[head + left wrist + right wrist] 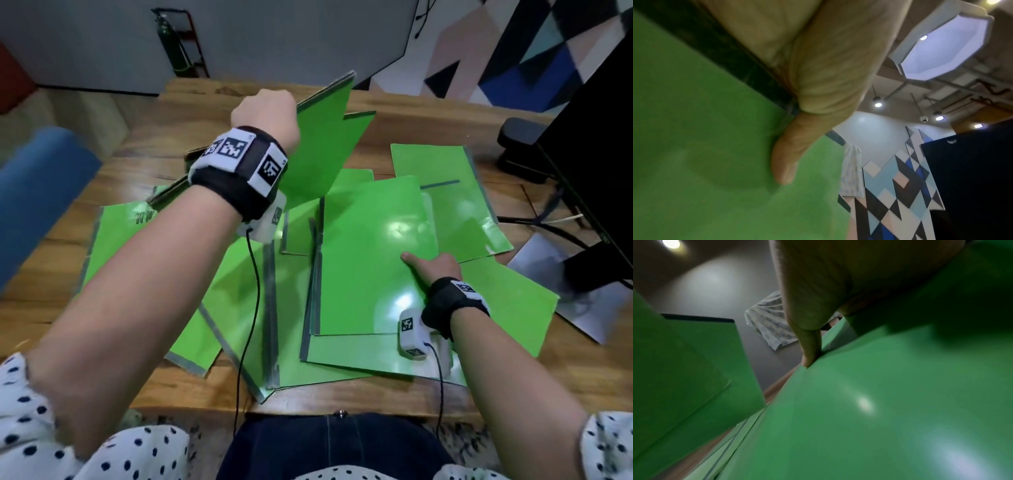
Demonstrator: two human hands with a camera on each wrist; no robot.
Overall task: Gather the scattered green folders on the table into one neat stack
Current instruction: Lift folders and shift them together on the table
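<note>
Several green folders point(239, 301) with grey spines lie fanned and overlapping across the wooden table point(428, 113). My left hand point(263, 114) grips a lifted pair of green folders point(318, 144) by the spine edge and holds them tilted up over the table's far side. In the left wrist view the thumb point(785, 162) lies flat on the green cover point(705, 146). My right hand point(433, 269) holds the right edge of the top flat folder point(370, 257). Its thumb point(809, 352) presses on the glossy cover point(879, 402), and the other fingers are hidden past the edge.
A black monitor point(596, 144) stands at the right on a silvery base point(541, 274), with cables point(534, 222) running beside the folders. A dark block point(520, 137) sits behind them. A blue seat point(37, 192) is left of the table. My lap is against the near edge.
</note>
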